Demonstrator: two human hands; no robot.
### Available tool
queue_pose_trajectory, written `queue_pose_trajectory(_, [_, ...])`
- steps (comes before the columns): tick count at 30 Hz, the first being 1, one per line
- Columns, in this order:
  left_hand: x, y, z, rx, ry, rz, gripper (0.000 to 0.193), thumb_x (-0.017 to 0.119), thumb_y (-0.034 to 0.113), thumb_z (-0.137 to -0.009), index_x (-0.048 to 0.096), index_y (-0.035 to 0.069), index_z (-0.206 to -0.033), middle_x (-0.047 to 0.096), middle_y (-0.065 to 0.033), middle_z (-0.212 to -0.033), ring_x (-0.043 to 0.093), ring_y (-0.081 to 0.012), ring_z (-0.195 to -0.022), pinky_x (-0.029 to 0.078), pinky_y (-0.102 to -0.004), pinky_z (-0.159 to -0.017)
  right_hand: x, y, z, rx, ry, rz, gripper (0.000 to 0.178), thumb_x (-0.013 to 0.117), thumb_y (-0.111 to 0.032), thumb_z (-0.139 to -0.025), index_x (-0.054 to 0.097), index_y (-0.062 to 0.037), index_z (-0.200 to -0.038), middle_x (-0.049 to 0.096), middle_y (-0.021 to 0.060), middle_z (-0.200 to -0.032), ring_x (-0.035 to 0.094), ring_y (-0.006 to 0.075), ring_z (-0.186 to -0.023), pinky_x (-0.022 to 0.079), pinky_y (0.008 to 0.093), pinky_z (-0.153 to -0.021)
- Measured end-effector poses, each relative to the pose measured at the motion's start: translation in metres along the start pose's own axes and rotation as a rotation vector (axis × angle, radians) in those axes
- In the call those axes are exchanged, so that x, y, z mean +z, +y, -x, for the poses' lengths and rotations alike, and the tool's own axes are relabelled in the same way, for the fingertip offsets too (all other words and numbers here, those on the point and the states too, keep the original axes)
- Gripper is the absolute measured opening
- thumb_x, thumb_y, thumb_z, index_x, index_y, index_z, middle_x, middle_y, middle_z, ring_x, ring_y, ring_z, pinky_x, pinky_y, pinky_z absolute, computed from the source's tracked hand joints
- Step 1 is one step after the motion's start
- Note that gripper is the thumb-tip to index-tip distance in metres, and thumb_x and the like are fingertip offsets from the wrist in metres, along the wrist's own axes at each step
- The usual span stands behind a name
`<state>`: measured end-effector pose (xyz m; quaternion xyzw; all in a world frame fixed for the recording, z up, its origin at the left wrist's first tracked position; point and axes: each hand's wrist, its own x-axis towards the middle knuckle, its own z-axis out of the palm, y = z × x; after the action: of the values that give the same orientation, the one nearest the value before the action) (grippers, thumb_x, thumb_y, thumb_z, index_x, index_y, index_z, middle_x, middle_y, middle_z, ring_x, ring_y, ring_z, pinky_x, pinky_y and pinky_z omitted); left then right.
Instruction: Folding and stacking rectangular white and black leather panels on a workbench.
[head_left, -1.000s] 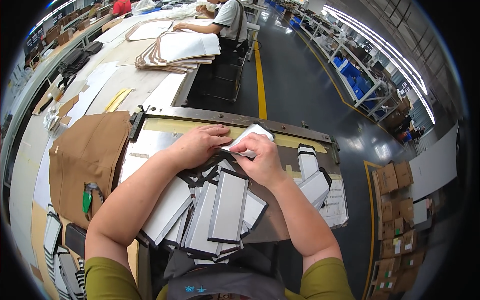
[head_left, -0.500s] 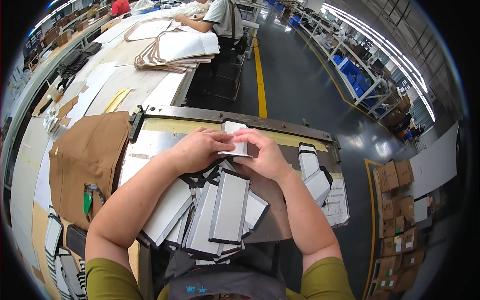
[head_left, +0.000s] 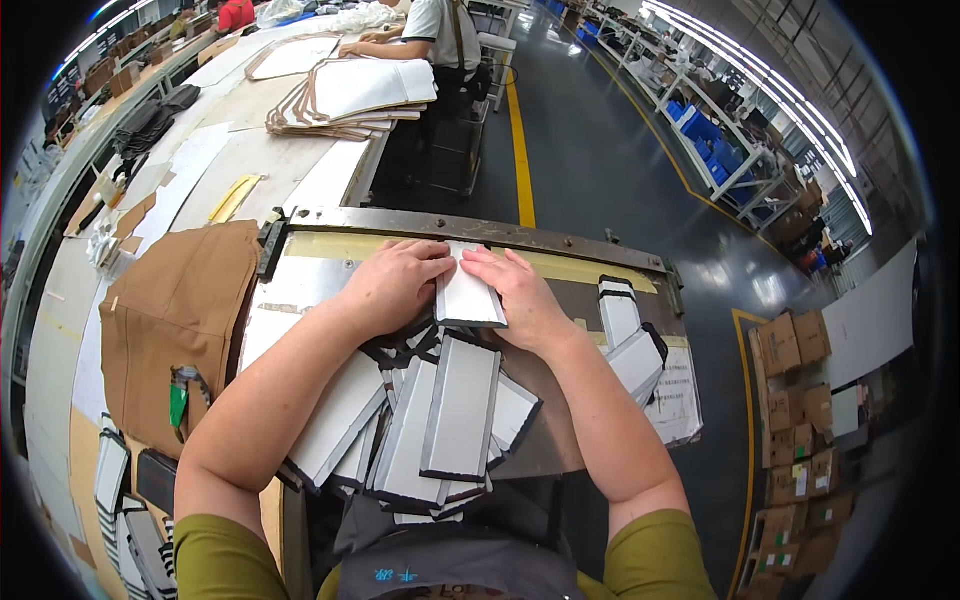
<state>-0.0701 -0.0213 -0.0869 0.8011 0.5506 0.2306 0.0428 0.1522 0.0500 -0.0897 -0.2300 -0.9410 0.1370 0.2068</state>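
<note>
Between my hands lies a white rectangular panel with dark edging, on the metal-topped work plate. My left hand has its curled fingers on the panel's upper left edge; its thumb is hidden. At the right edge, my right hand pinches the panel, fingers on top and thumb out of sight. Just nearer to me is a loose, overlapping pile of similar white panels with black ends and grey side strips. Two more such panels rest to the right of my right hand.
A metal bar crosses the plate's far edge. Brown material lies at the left, with more panels below it. Stacked white sheets with brown edges sit on the long table, beside a seated person. Cardboard boxes stand right.
The panel between my hands has tipped down flatter, so more of its white face shows toward me. My right fingers have spread and shifted toward its right edge.
</note>
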Motion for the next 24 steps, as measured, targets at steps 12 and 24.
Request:
queue_pose_trajectory(12, [-0.003, 0.010, 0.002, 0.002, 0.044, -0.129, 0.033, 0.063, 0.011, -0.087, 0.071, 0.015, -0.119, 0.062, -0.0093, -0.120, 0.054, -0.0274, -0.119, 0.039, -0.0422, -0.104, 0.001, -0.003, 0.001, -0.013, 0.027, 0.147, 0.053, 0.073, -0.013, -0.078, 0.062, -0.0079, -0.130, 0.058, 0.0109, -0.138, 0.050, 0.0282, -0.131, 0.031, 0.0460, -0.117])
queue_pose_trajectory(24, [-0.016, 0.010, 0.002, -0.034, -0.084, -0.027, 0.029, 0.067, 0.009, -0.082, 0.072, 0.016, -0.109, 0.062, -0.0047, -0.132, 0.052, -0.0256, -0.125, 0.036, -0.0408, -0.108, -0.002, -0.010, 0.004, -0.011, 0.079, 0.095, 0.040, 0.072, -0.014, -0.078, 0.067, -0.0089, -0.118, 0.062, 0.0100, -0.126, 0.055, 0.0283, -0.122, 0.037, 0.0440, -0.109])
